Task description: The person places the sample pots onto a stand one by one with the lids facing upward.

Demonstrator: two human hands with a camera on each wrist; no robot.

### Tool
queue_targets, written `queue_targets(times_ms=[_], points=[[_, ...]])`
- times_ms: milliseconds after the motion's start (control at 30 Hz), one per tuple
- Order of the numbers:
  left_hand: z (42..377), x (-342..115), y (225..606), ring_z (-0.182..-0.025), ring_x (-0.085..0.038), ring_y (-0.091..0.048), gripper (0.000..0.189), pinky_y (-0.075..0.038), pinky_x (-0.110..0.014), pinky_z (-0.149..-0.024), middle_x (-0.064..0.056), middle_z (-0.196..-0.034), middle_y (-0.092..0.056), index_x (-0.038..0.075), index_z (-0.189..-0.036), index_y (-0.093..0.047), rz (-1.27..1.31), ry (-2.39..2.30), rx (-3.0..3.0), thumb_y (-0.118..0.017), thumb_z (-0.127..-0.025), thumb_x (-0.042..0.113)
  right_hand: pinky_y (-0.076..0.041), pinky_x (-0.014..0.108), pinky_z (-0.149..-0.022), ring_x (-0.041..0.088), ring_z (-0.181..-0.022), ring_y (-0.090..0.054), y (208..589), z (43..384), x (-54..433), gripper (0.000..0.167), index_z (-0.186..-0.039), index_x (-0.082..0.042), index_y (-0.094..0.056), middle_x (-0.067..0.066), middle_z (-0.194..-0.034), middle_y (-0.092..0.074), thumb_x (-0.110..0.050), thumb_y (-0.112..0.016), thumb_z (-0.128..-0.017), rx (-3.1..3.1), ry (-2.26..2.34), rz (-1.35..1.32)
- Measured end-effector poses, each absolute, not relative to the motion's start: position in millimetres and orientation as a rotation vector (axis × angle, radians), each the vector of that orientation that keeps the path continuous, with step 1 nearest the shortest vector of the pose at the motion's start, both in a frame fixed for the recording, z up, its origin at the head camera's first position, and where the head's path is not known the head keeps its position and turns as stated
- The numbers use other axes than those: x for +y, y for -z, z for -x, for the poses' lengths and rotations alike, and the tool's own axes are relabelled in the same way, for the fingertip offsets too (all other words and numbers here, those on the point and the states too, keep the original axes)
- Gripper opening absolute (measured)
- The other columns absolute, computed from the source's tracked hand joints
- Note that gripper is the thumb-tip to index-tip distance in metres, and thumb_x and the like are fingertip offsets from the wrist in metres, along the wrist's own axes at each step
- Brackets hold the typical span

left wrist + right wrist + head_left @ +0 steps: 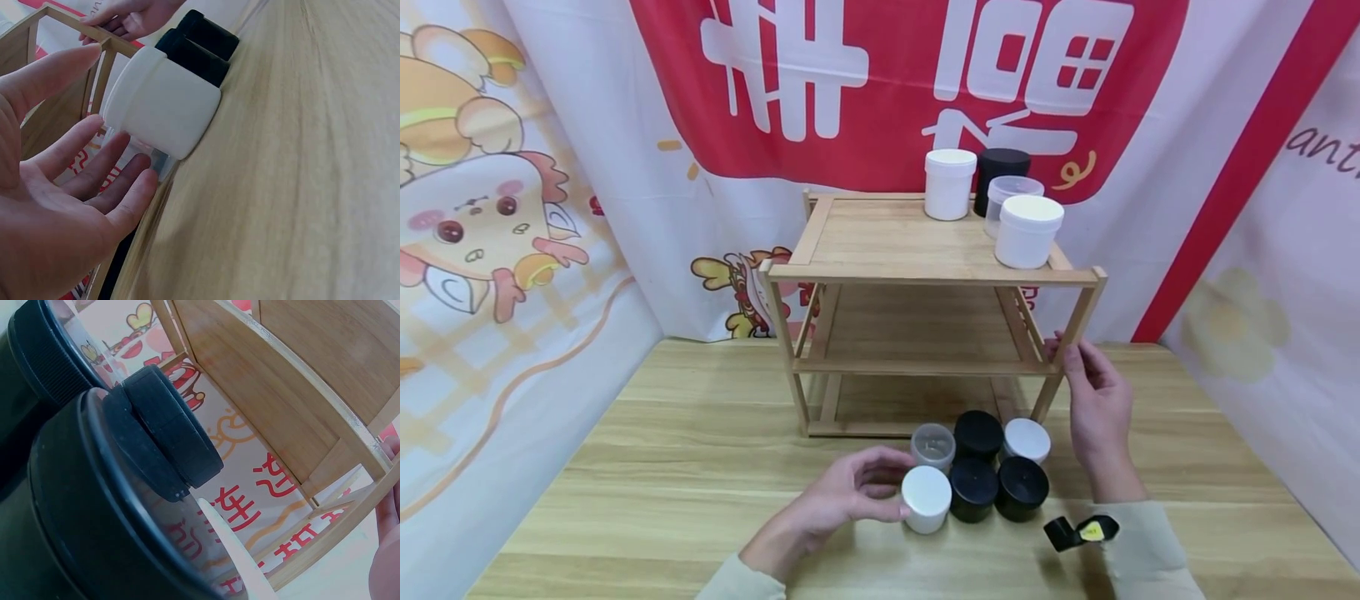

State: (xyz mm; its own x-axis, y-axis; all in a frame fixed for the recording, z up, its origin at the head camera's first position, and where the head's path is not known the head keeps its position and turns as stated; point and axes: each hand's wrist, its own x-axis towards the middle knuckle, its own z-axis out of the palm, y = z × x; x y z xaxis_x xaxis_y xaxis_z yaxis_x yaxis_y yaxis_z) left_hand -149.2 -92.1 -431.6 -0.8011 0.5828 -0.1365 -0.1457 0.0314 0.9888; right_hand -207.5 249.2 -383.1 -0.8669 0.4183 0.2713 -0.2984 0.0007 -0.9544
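Observation:
My left hand is spread beside a white jar with a screw lid, standing on the table. Its fingertips are right at the jar's left side, and the left wrist view shows the fingers loosely bent, not closed round it. Behind that jar is a clear jar, and several black jars and another white jar stand close by. Over at the right, my right hand grips the front right post of a three-tier wooden shelf, thumb in front and fingers partly hidden behind.
On the shelf's top tier, toward the right, stand two white jars, a black jar and a clear jar. Printed curtains hang behind and at both sides of the wooden table. A black strap is by the right sleeve.

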Motion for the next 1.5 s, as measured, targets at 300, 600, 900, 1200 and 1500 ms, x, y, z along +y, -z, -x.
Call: queue_targets(times_ms=[300, 600, 900, 1200, 1500], points=[[147.3, -90.8, 433.8, -0.128, -0.025, -0.065, 0.064, -0.048, -0.054, -0.12, -0.014, -0.143, -0.066, 0.005, -0.145, -0.062, -0.467, -1.784, 1.866, -0.087, -0.086, 0.004, -0.052, 0.012, -0.103, 0.01, -0.123, -0.067, 381.9, 208.6, 248.1, 0.038, -0.138, -0.017, -0.074, -0.007, -0.12, -0.079, -0.037, -0.065, -0.107, -1.839, -1.892, 0.167], [147.6, -86.8, 439.5, -0.125, -0.022, -0.066, 0.063, -0.051, -0.05, -0.118, -0.013, -0.141, -0.068, 0.005, -0.144, -0.062, -0.513, -1.748, 1.943, -0.087, -0.086, 0.004, -0.052, 0.012, -0.102, 0.01, -0.12, -0.069, 382.9, 209.2, 248.4, 0.038, -0.138, -0.013, -0.074, -0.008, -0.117, -0.079, -0.034, -0.066, -0.107, -1.802, -1.916, 0.142], [147.6, -83.3, 442.4, -0.121, -0.019, -0.066, 0.061, -0.052, -0.047, -0.115, -0.012, -0.137, -0.07, 0.006, -0.142, -0.064, -0.524, -1.733, 1.987, -0.088, -0.086, 0.005, -0.052, 0.012, -0.102, 0.01, -0.118, -0.07, 382.8, 208.6, 248.0, 0.037, -0.137, -0.011, -0.074, -0.008, -0.116, -0.08, -0.032, -0.065, -0.108, -1.778, -1.932, 0.131], [145.4, -81.2, 439.8, -0.122, -0.019, -0.065, 0.062, -0.052, -0.046, -0.114, -0.011, -0.136, -0.07, 0.009, -0.143, -0.064, -0.513, -1.715, 2.012, -0.089, -0.086, 0.007, -0.05, 0.018, -0.113, 0.009, -0.121, -0.07, 378.7, 206.8, 256.5, 0.043, -0.144, -0.008, -0.069, -0.007, -0.119, -0.078, -0.031, -0.065, -0.107, -1.788, -2.068, 0.069], [144.7, -80.7, 438.9, -0.122, -0.018, -0.064, 0.064, -0.053, -0.037, -0.111, -0.01, -0.136, -0.07, 0.01, -0.143, -0.064, -0.525, -1.694, 2.044, -0.089, -0.084, 0.006, -0.051, 0.013, -0.106, 0.006, -0.118, -0.073, 376.0, 207.8, 275.9, 0.039, -0.145, -0.002, -0.065, -0.006, -0.12, -0.079, -0.018, -0.062, -0.109, -1.777, -2.247, -0.277]])
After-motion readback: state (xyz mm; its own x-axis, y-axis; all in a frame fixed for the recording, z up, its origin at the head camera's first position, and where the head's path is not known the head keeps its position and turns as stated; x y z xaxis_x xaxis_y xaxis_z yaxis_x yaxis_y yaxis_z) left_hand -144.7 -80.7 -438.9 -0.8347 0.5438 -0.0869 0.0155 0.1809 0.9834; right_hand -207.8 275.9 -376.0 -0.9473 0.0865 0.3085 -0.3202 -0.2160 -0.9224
